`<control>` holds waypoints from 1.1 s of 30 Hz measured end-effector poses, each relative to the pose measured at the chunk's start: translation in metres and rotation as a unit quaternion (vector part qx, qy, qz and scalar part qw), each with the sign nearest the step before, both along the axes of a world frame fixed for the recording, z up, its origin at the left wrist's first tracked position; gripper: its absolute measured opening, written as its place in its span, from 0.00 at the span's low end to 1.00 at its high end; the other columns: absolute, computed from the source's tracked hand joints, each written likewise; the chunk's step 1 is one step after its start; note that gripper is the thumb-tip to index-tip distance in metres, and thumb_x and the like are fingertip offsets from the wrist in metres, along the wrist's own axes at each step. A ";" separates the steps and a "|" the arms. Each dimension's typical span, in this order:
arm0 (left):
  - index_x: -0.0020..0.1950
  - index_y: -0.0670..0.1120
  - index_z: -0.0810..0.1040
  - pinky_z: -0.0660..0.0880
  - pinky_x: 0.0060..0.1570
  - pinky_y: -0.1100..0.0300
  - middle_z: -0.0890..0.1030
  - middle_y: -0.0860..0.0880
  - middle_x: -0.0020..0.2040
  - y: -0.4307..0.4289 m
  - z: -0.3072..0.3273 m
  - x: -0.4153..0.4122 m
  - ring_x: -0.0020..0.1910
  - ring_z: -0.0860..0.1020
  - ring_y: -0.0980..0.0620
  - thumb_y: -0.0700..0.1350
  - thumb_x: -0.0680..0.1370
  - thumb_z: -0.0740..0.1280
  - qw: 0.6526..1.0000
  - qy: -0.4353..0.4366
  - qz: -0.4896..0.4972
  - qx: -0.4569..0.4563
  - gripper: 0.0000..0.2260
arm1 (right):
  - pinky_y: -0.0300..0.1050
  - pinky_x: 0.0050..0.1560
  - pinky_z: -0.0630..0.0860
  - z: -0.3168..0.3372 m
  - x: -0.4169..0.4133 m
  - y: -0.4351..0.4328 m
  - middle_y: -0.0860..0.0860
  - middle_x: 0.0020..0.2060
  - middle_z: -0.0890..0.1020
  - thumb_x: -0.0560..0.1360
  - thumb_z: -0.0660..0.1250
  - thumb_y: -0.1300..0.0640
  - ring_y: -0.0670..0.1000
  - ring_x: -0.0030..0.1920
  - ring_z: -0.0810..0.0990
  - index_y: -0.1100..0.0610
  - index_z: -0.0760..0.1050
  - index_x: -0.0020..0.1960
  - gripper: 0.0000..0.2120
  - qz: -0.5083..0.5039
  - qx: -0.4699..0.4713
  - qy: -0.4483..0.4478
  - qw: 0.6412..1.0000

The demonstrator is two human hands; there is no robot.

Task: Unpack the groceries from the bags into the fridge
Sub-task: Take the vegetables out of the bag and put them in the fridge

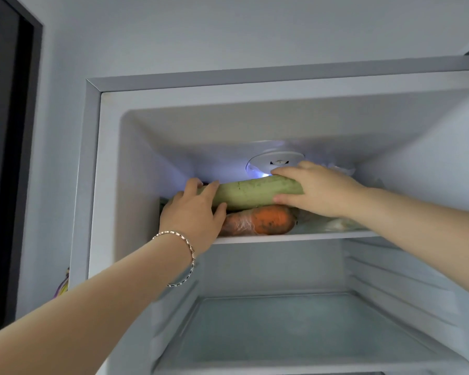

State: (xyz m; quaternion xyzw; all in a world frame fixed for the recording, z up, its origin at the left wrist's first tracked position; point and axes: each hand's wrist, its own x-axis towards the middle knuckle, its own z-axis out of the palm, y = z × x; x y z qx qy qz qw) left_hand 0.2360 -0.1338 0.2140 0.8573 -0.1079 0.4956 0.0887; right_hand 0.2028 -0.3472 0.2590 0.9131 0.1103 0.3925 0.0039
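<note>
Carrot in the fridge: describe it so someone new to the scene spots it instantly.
In the open fridge, look at the top shelf, below the round light. The left hand and right hand hold a long pale-green gourd there; the carrot lies directly under it. It is the only orange thing, partly wrapped in clear film.

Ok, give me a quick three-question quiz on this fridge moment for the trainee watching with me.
1. True or false: the left hand and the right hand both hold the green gourd, one at each end.
2. What lies directly under the gourd on the top shelf? A) a carrot in clear wrap B) a milk carton C) an egg box
3. Fill in: the bracelet sits on the ___ wrist.

Key: 1 true; 2 A; 3 left.
</note>
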 end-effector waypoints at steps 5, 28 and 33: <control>0.72 0.53 0.61 0.70 0.52 0.56 0.61 0.48 0.68 -0.002 -0.002 -0.011 0.57 0.73 0.42 0.53 0.80 0.57 1.000 0.005 0.007 0.000 0.21 | 0.54 0.66 0.67 0.002 0.004 0.002 0.49 0.68 0.70 0.72 0.65 0.40 0.55 0.68 0.67 0.39 0.63 0.69 0.27 0.046 0.025 0.028 0.998; 0.46 0.38 0.77 0.78 0.38 0.64 0.83 0.43 0.49 0.070 -0.093 -0.183 0.48 0.82 0.44 0.42 0.78 0.58 0.917 0.395 0.037 -0.048 0.11 | 0.42 0.50 0.72 -0.139 -0.134 0.111 0.52 0.53 0.81 0.75 0.64 0.51 0.54 0.55 0.78 0.54 0.78 0.53 0.10 0.182 0.025 0.245 0.952; 0.33 0.47 0.67 0.73 0.36 0.63 0.81 0.44 0.53 0.137 -0.176 -0.251 0.46 0.80 0.47 0.47 0.80 0.60 0.851 0.500 0.148 -0.056 0.14 | 0.44 0.50 0.74 -0.202 -0.200 0.182 0.53 0.52 0.82 0.76 0.62 0.53 0.54 0.54 0.79 0.57 0.79 0.51 0.10 0.223 -0.052 0.379 0.897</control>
